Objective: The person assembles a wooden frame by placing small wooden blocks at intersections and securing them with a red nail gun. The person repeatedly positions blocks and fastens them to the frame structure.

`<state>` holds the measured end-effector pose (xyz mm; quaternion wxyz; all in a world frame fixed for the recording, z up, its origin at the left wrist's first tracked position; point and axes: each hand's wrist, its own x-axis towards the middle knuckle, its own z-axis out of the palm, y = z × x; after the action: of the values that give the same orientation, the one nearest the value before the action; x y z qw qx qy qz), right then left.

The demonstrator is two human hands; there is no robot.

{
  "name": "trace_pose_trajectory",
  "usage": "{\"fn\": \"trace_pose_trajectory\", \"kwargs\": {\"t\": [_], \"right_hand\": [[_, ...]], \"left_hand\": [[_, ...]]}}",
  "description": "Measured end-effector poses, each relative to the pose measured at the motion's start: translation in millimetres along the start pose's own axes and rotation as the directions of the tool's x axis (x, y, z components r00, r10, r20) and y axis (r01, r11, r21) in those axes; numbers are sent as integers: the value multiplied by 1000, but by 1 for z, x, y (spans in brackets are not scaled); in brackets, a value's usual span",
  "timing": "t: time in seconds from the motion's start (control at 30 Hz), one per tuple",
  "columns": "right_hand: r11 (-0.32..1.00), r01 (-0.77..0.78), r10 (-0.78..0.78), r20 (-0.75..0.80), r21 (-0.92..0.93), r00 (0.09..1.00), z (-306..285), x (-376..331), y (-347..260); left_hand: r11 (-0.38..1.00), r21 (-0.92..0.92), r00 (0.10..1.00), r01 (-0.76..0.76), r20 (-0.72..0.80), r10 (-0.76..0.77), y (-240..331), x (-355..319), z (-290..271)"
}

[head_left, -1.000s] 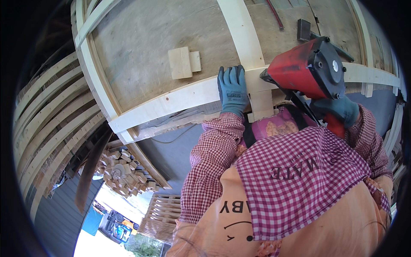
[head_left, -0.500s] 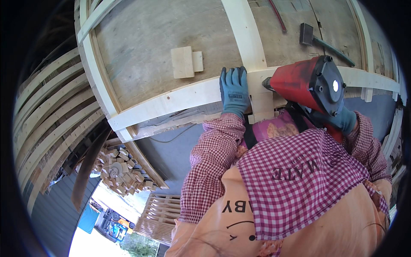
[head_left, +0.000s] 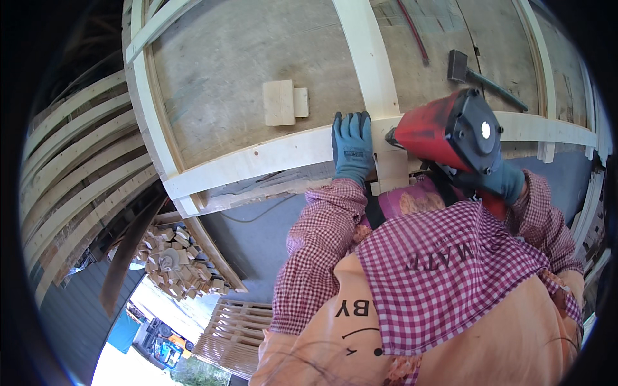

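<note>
Your left hand lies over the frame's near rail, fingers together; you cannot tell whether it clamps the wood. Your right hand is wrapped around the grip of the red-and-black nail gun, its nose pointing left at the rail's joint with the crosspiece. Farther off, a hammer lies right and wooden blocks left on the worktop.

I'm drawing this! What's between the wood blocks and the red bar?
A pale plank lies between the blocks and red bar, in the head view.
</note>
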<state>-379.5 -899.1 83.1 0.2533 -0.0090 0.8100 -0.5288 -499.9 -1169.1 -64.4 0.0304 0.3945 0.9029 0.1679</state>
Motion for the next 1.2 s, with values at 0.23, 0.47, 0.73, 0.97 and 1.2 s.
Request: {"fn": "trace_pose_trajectory", "kwargs": {"t": [0.23, 0.47, 0.73, 0.97, 1.2], "right_hand": [[996, 36, -40, -55, -83, 998, 12, -12, 11], [964, -214, 243, -198, 156, 950, 37, -95, 5], [918, -395, 349, -507, 17, 789, 102, -171, 91], [889, -404, 455, -494, 214, 741, 112, -189, 98], [783, -334, 572, -395, 525, 719, 82, -175, 70]], "left_hand": [[995, 90, 998, -40, -50, 45, -1, -1, 8], [996, -67, 992, 51, 117, -43, 16, -21, -52], [863, -185, 866, 470, 284, -411, 76, -72, -38], [615, -166, 626, 771, 377, -683, 112, -59, -2], [602, -207, 622, 771, 448, -642, 96, -78, -22]]}}
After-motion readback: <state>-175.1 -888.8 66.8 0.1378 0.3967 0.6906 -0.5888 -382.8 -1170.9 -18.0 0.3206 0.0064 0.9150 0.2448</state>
